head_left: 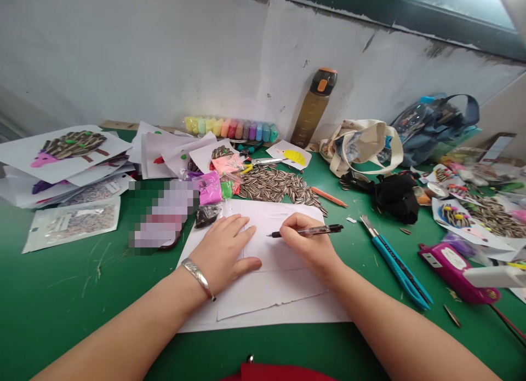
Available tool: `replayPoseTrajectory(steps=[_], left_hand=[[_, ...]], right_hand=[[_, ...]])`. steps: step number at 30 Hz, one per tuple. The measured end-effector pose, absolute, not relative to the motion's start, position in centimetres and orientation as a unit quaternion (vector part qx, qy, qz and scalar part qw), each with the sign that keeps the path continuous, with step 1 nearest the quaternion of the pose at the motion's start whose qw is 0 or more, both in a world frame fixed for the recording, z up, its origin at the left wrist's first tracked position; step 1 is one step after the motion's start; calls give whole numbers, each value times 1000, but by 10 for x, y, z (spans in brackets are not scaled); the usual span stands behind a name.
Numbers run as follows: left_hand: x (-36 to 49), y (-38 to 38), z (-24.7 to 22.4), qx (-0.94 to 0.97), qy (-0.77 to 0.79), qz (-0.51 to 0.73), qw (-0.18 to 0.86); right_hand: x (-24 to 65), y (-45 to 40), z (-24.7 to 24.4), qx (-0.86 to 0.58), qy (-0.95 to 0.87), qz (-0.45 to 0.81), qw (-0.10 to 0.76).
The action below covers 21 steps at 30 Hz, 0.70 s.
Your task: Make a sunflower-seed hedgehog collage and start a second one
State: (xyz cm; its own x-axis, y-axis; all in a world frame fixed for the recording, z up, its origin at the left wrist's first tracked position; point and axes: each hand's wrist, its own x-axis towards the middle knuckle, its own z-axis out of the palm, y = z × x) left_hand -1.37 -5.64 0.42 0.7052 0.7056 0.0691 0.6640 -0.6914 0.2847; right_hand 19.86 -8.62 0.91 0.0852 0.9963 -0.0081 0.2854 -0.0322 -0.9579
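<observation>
White paper [283, 290] lies on the green table in front of me, a torn-edged piece on top of a larger sheet. Flat on its left side rests my left hand [225, 249], fingers spread, a silver bracelet on the wrist. My right hand [309, 244] is closed around a black pen [329, 229], its tip pointing left just over the paper. Whether the tip touches the paper I cannot tell. Just beyond the sheet are a heap of striped sunflower seeds [275, 184], an orange pencil [329, 197] and a pink clay packet [209, 187].
A blue utility knife [396, 266] and a magenta power strip [456, 271] lie to the right. Hedgehog pictures [74, 151] are stacked at left. At the back stand a bottle [311, 110], a canvas bag [349, 145] and colourful clay packs [230, 128]. A pixelated phone-like object [166, 214] lies at left.
</observation>
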Motion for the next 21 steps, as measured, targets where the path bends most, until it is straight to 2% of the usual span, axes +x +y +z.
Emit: replayPoseTrajectory(steps=[21], left_hand=[[-13,-56,3,908,380,104,141]], right_hand=[[200,-84,10,-588,-552,420,417]])
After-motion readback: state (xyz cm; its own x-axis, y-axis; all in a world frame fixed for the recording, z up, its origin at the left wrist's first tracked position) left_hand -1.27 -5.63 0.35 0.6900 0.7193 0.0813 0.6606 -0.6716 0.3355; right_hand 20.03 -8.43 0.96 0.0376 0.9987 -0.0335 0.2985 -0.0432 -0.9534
